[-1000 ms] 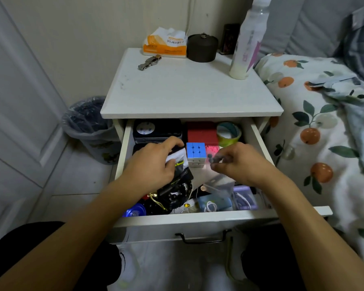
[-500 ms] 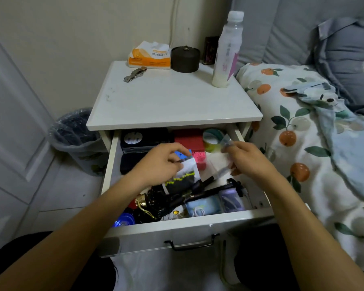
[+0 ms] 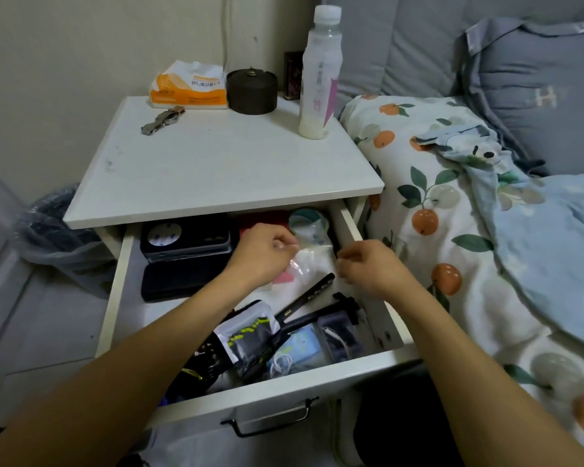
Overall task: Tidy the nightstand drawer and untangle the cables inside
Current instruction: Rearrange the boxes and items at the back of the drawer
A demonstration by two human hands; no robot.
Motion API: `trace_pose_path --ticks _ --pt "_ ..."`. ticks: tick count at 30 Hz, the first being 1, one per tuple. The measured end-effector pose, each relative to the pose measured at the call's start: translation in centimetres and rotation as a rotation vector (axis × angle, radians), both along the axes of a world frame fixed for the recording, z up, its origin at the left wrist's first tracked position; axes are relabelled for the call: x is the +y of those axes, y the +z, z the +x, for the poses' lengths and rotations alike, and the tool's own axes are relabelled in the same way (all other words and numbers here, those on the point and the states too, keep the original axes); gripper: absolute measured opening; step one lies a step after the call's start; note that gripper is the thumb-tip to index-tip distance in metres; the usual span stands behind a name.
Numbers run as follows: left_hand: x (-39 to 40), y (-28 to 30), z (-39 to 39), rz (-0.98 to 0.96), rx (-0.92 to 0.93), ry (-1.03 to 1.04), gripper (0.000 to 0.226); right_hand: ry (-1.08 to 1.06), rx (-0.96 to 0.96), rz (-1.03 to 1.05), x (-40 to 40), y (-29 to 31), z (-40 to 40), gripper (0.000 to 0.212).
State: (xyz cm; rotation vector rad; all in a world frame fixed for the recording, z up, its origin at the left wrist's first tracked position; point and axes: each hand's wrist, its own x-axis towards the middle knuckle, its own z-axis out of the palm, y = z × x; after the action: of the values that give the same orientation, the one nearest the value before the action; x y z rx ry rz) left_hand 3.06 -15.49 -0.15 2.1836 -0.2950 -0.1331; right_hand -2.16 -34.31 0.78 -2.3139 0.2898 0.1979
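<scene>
Both hands over open white drawer (image 3: 115, 298): left hand (image 3: 262, 256) and right hand (image 3: 368, 267) each pinch opposite edges of a crinkly clear plastic bag (image 3: 312, 259). Glossy foil pouch (image 3: 248, 335) and black ribbed rod (image 3: 309, 294) lie nearer the front

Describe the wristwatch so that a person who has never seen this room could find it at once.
Start at the white nightstand beside the bed. On its top, near the back left, an orange and white tissue pack lies against the wall; the wristwatch lies flat just in front of it. It is the only metal thing there, a silver link band, smaller and flatter than the dark round jar and the tall bottle.
</scene>
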Motion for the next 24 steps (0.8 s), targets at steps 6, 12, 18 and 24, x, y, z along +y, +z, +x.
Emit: trace_pose_path --ticks 6,12,18,24 --pt "1.3 -1.8 1.3 0.151 -0.055 0.019 0.021 0.438 0.176 -0.443 1.7 -2.3 1.6 0.048" --pt "0.5 -1.4 2.6 0.184 -0.061 -0.049 0.015 0.565 0.311 -0.663 2.2 -2.9 1.9 0.031" --pt "-4.2 -1.5 4.3 0.279 -0.019 -0.169 0.01 0.55 0.369 -0.662 2.2 -2.9 0.8 0.032" --pt "-6.8 -3.4 4.0 0.905 -0.321 -0.242 0.033 0.534 0.409 -0.594 1.8 -2.2 0.2 0.035"
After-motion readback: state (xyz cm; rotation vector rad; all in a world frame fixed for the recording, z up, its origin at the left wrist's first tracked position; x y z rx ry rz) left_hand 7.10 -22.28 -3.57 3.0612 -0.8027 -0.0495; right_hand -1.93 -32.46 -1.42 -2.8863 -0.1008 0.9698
